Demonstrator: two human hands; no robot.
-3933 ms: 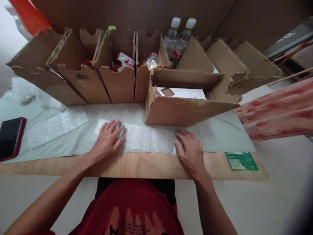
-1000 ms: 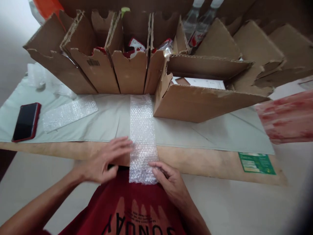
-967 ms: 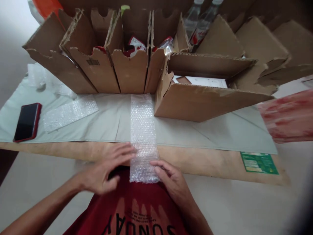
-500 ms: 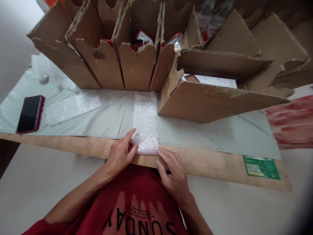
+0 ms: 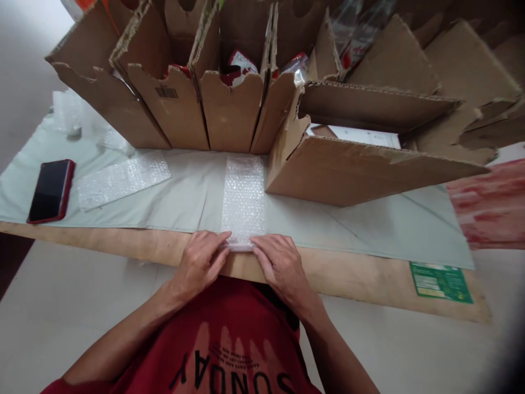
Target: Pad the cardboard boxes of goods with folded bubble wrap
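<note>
A strip of bubble wrap (image 5: pixel 244 197) lies lengthwise in front of me, its near end at the wooden edge of the table. My left hand (image 5: pixel 200 257) pinches the left corner of that near end between thumb and fingers. At the right corner, my right hand (image 5: pixel 279 262) grips in the same way. Between the hands the near end looks folded or rolled into a narrow band; whether anything is inside it I cannot tell.
Cardboard holders (image 5: pixel 232 115) with packets stand along the back. Another cardboard box (image 5: pixel 348 169) holding a white carton sits at right. On the left are a phone (image 5: pixel 50 191) and a second bubble wrap piece (image 5: pixel 123 180). A green card (image 5: pixel 441 282) lies near the right edge.
My right hand has moved up onto the strip's near corner and closed on it. My left hand has closed too. The strip's near end is now turned up into a narrow fold.
</note>
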